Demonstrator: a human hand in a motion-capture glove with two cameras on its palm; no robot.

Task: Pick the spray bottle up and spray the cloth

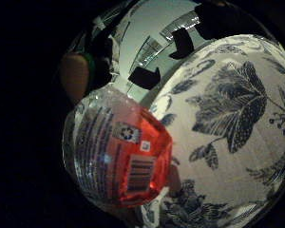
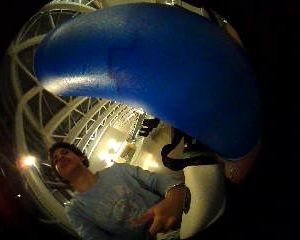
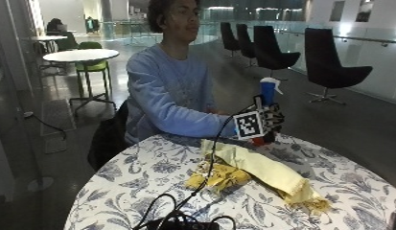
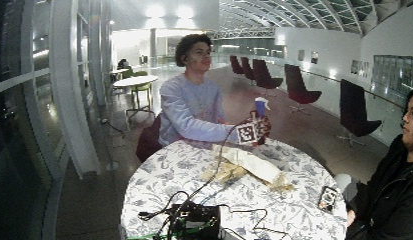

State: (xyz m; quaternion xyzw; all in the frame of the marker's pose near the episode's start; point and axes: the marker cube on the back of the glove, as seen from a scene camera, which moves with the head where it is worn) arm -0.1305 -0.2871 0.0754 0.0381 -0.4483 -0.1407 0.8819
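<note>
A person in a light blue sweatshirt sits at the far side of a round counter [image 3: 140, 182] covered in a white cloth with a blue floral print. The gloved right hand [image 3: 269, 120] is raised just right of centre in the outside view, above the counter's far edge. Its fingers are curled round the body of the spray bottle [image 3: 268, 96], which stands upright in the grip, clear of the counter surface. The bottle's blue and white spray head shows above the hand; a dark red lower part shows below it.

The yellow cloth [image 3: 261, 167] lies spread on the counter at centre frame, running from below the hand toward the lower right, with a crumpled, fringed portion at its left end. The bottle is held above and just behind the cloth's far end, not touching it.

In the little-finger-side palm view the bottle's clear base with red liquid and a barcode label [image 1: 116, 154] fills the lower left, with the floral counter beyond it. In the thumb-side palm view the blue spray head [image 2: 150, 70] fills the upper frame, close to the palm.

A dark device with cables [image 4: 193, 220] sits at the counter's near edge in the wide outside view, and a phone [image 4: 328, 198] lies at lower right.
</note>
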